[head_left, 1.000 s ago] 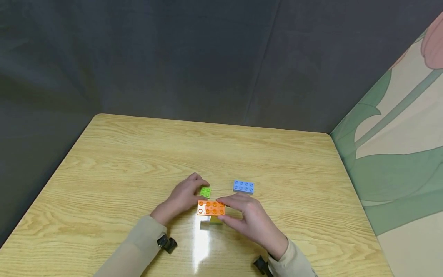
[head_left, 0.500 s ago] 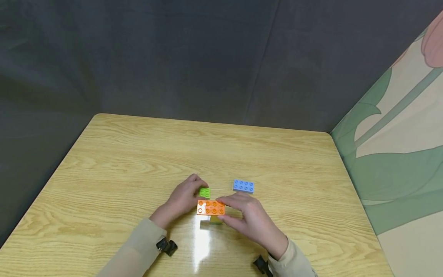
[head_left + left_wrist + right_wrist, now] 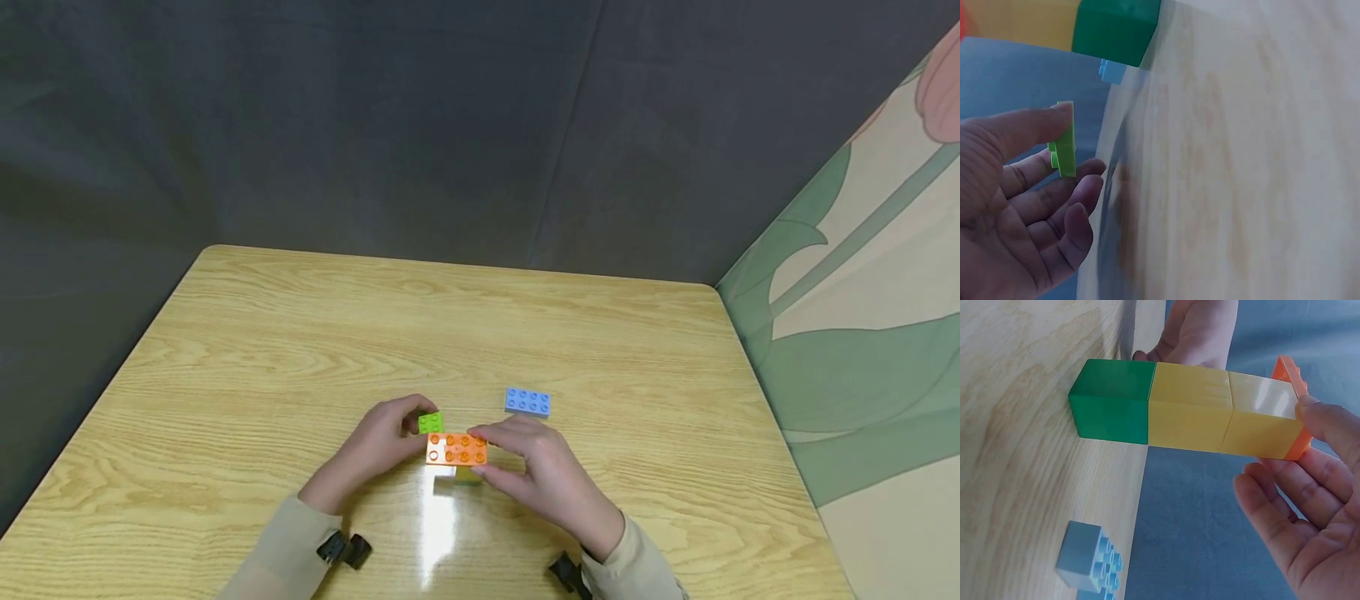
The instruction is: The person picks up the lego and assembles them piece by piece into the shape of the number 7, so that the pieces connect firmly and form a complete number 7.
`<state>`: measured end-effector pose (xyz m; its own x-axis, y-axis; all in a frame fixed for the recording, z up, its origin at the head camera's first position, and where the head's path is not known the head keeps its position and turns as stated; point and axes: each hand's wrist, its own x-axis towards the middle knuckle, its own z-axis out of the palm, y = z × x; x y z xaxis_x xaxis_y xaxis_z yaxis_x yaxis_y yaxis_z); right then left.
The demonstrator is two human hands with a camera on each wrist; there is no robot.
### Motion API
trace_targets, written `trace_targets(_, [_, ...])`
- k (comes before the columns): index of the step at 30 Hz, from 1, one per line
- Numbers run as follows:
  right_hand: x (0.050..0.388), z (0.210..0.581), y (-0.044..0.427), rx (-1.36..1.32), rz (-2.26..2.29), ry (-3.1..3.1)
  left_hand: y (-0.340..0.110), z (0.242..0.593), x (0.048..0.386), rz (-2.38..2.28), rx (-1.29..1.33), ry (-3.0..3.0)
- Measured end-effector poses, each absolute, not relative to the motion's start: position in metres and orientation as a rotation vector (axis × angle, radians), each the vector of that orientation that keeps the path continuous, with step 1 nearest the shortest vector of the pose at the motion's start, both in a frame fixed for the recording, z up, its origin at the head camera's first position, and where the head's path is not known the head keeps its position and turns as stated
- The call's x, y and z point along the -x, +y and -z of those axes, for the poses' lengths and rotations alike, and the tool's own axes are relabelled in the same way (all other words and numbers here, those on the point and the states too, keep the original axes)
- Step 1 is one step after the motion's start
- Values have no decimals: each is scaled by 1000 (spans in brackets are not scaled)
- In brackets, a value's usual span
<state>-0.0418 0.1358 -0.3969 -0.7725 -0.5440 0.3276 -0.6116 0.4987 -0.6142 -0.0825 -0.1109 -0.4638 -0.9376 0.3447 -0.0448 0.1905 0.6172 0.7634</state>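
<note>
A tower of toy building blocks stands upright on the table: a dark green block (image 3: 1113, 403) at the bottom, two yellow blocks (image 3: 1190, 407) above it. On top lies a thin orange 2x4 building brick (image 3: 457, 450), jutting out to the left past the tower. My right hand (image 3: 551, 471) pinches its right end between thumb and fingers. Just behind and left of the tower, my left hand (image 3: 378, 437) pinches a thin lime green 2x2 building brick (image 3: 1066, 150) between thumb and fingers, above the table. From overhead, most of the tower is hidden under the orange brick.
A blue 2x4 brick (image 3: 527, 402) lies on the wooden table (image 3: 315, 333) behind my right hand. Dark cloth (image 3: 420, 142) hangs beyond the table's far edge, and a flower-patterned cloth (image 3: 862, 367) hangs along the right.
My left hand has moved left and a little toward me, carrying the lime green brick, which has turned slightly. The right hand, orange brick and tower have stayed in place.
</note>
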Motion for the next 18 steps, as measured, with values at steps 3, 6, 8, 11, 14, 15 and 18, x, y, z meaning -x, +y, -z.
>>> trace_targets(3, [42, 397, 136, -1018, -1142, -2639, -117, 461, 76, -1238, -450, 2645])
trace_targets(6, [42, 397, 136, -1015, -1143, -2641, -122, 456, 70, -1270, -470, 2647])
trace_targets(8, [42, 397, 136, -1016, -1142, -2641, -125, 452, 66, -1294, -478, 2642])
trace_targets(11, [42, 397, 136, -1022, -1146, -2633, -128, 446, 61, -1317, -486, 2640])
trace_targets(14, [42, 398, 136, -1028, -1150, -2618, -130, 439, 56, -1323, -507, 2653])
trace_targets(15, [42, 398, 136, -1029, -1151, -2614, -131, 437, 55, -1321, -515, 2660])
trace_targets(18, [43, 398, 136, -1029, -1150, -2607, -134, 432, 50, -1299, -541, 2682])
